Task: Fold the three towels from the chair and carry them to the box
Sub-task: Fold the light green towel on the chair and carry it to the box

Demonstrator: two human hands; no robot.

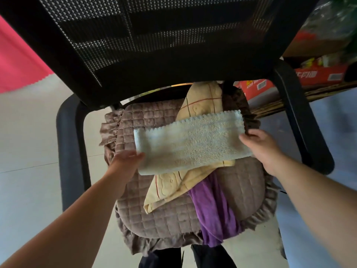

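A pale blue towel [190, 143], folded into a long strip, lies across the quilted brown seat cushion [154, 213] of a black office chair [139, 45]. My left hand [126, 161] holds the strip's near left corner. Its right end is held by my right hand [259, 145]. Under the strip lies a yellow checked towel [170, 187], loosely spread and running from the chair back to the seat's middle. A purple towel [214, 209] hangs crumpled over the seat's front edge, partly beneath the yellow one.
The chair's armrests [71, 151] flank the seat on both sides. A woven basket edge [270, 108] and red cardboard boxes [318, 75] sit behind the chair at right. A pink cloth [17, 62] hangs at far left. Pale tiled floor surrounds the chair.
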